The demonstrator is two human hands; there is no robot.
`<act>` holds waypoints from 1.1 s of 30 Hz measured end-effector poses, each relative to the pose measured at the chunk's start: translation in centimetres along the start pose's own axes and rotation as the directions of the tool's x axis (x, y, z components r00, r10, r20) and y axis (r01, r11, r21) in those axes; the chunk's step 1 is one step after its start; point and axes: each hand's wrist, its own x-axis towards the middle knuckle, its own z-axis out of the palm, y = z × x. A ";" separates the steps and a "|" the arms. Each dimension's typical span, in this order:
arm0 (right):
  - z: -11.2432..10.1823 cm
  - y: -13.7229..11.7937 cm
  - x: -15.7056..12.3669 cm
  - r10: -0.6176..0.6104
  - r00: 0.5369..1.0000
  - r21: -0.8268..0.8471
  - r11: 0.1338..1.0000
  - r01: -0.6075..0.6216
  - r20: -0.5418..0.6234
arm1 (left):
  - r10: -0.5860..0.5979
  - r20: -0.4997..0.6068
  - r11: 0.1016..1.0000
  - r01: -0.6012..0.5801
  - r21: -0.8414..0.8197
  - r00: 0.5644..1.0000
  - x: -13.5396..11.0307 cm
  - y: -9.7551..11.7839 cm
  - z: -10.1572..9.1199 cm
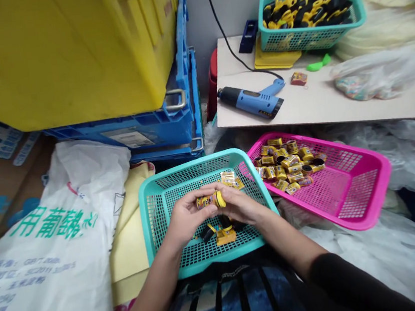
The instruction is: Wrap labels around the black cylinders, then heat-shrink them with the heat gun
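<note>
My left hand (185, 218) and my right hand (238, 204) meet over a teal basket (154, 217) on my lap. Together they pinch a small yellow-capped cylinder wrapped in an orange label (210, 200). Under my hands, on the basket floor, lie a few loose black and yellow parts (222, 232). A few wrapped pieces (230, 179) rest at the basket's far side. To the right stands a pink basket (363, 192) with several wrapped cylinders (287, 163) heaped in its far left corner.
A low white table (322, 103) behind carries a blue heat gun (251, 100), another teal basket of black and yellow parts (307, 17) and plastic bags. Blue and yellow crates (107, 77) stack at the left. A printed white sack (53, 255) lies beside my left arm.
</note>
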 end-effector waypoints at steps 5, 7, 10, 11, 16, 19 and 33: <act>-0.1 1.0 0.5 -0.079 0.995 -0.017 0.997 0.078 -0.066 | -0.039 -0.046 0.997 0.042 0.072 0.998 -0.3 -0.2 0.5; -0.2 1.3 0.6 -0.125 0.987 -0.060 0.991 0.119 -0.099 | -0.045 -0.056 0.994 0.050 0.092 0.997 -0.4 -0.2 0.6; -0.2 1.3 0.4 -0.128 0.983 -0.070 0.990 0.120 -0.133 | -0.035 -0.043 0.994 0.040 0.099 0.998 -0.6 -0.3 0.8; -0.1 1.2 0.2 -0.114 0.985 -0.048 0.993 0.108 -0.128 | -0.032 -0.036 0.995 0.035 0.096 0.999 -0.7 -0.3 0.9; 0.4 1.1 -0.3 -0.121 0.992 -0.016 0.993 0.120 -0.042 | -0.029 -0.076 0.996 0.036 0.083 0.997 -0.8 -0.2 0.9; 0.3 1.5 -0.3 -0.146 0.988 -0.042 0.989 0.144 -0.047 | -0.037 -0.083 0.996 0.043 0.076 0.996 -0.8 -0.2 0.9; 0.8 1.0 -1.5 -0.314 0.939 -0.414 0.881 0.231 -0.143 | 0.004 -0.075 0.988 0.008 0.157 0.997 -1.3 -1.1 1.6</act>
